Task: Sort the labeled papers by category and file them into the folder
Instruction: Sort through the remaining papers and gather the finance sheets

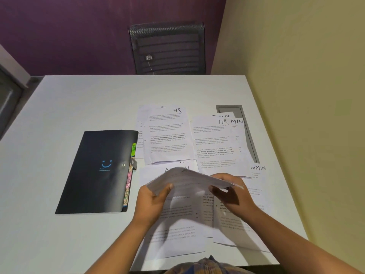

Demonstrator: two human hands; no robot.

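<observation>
Left hand: the left hand (156, 196) grips the left end of a sheaf of white printed papers (189, 178), thumb on top and fingers curled under it.
Right hand: the right hand (231, 192) holds the right part of the same sheaf, with the fingers bent round its edge.
Sheaf: it is lifted above the table and bends up in the middle. Its long axis runs left to right, from one hand to the other.
Under the hands: more loose white printed sheets (177, 224) lie flat and overlap each other.
Key relation: the black flat plastic folder (98, 171) lies to the left of both hands, so the left hand is nearer to it. Its long axis runs from near to far, leaning a little to the right. It looks closed, and the coloured index tabs (130, 175) on its right edge face the papers.
Next move, my judgement: the sheaf must go leftward, and the folder must be opened first.
Sorted papers: a white sheet marked HR (167, 135) lies beyond the hands, and white sheets marked ADMIN (258, 171) lie to the right.
Surface: a white table (79, 99) with a grey recess (248, 135) near its right edge.
Room: a black mesh chair (167, 48) stands behind the table, before a purple wall (69, 32). A pale yellow wall (306, 76) is on the right.
</observation>
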